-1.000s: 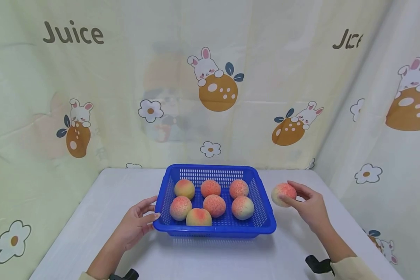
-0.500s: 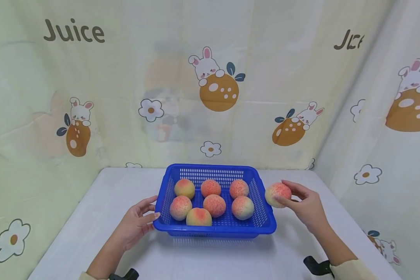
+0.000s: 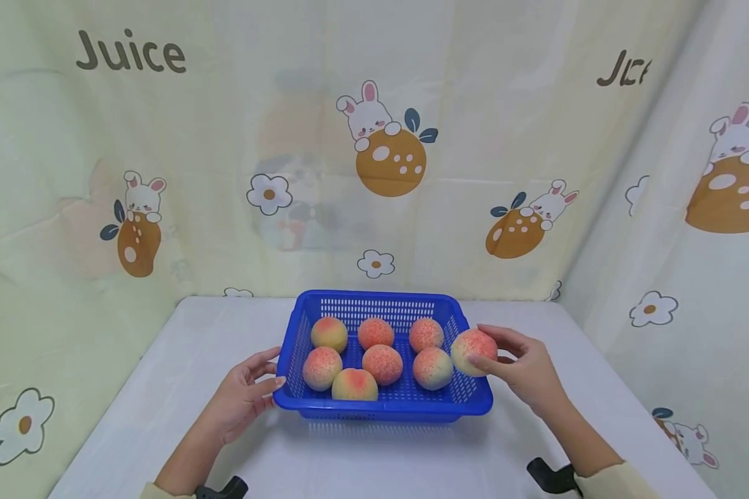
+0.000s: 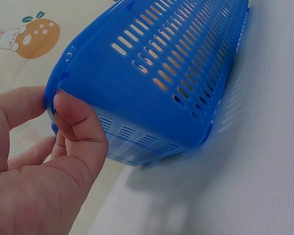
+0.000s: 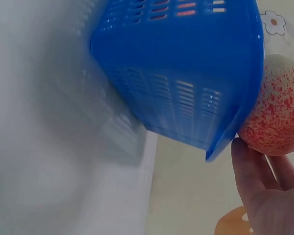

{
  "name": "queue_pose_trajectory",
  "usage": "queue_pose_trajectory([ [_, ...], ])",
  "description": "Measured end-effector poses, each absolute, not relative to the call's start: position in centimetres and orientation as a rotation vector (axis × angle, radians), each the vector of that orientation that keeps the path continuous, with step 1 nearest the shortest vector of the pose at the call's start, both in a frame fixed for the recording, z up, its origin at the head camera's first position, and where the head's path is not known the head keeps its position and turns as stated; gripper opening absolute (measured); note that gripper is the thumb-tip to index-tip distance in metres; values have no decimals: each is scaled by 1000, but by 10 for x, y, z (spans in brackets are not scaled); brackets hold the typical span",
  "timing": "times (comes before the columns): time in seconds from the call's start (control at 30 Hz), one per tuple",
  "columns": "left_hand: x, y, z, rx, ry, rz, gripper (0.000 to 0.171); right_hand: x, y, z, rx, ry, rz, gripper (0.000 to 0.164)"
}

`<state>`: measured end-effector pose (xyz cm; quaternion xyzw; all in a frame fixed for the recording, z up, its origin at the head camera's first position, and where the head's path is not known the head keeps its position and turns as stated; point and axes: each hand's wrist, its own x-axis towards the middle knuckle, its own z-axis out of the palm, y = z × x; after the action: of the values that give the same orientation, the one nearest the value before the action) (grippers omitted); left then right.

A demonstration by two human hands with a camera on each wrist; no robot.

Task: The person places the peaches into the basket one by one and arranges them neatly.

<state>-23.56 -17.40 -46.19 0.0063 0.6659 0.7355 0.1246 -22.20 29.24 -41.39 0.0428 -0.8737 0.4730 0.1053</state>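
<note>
A blue plastic basket point(image 3: 387, 409) with slotted sides holds several peaches point(image 3: 382, 364), red and pale yellow. My left hand point(image 3: 240, 395) grips its left rim between thumb and fingers; the left wrist view shows the thumb below the basket's edge point(image 4: 63, 63). Over the right rim, my right hand point(image 3: 527, 371) holds another peach point(image 3: 473, 351) by thumb and fingertips. Seen from the right wrist, this peach point(image 5: 281, 110) is just beyond the basket's rim point(image 5: 254, 73), partly hidden by it. Whether it touches the rim, I cannot tell.
The basket stands on a table with a white cover point(image 3: 225, 322). Behind it hangs a pale curtain point(image 3: 312, 132) printed with rabbits, fruit and flowers, and another curtain point(image 3: 668, 360) closes off the right side. Each wrist wears a black strap mount point(image 3: 552, 477).
My right hand has carried its peach leftward, from beside the basket to above its right rim. My left hand keeps its hold and the basket has stayed put.
</note>
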Motion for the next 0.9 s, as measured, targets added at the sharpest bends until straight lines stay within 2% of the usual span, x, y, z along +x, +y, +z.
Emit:
queue_pose_trajectory([
  [0.9, -238, -175, -465, 37, 1934, 2142, 67, -227, 240, -417, 362, -2664, 1536, 56],
])
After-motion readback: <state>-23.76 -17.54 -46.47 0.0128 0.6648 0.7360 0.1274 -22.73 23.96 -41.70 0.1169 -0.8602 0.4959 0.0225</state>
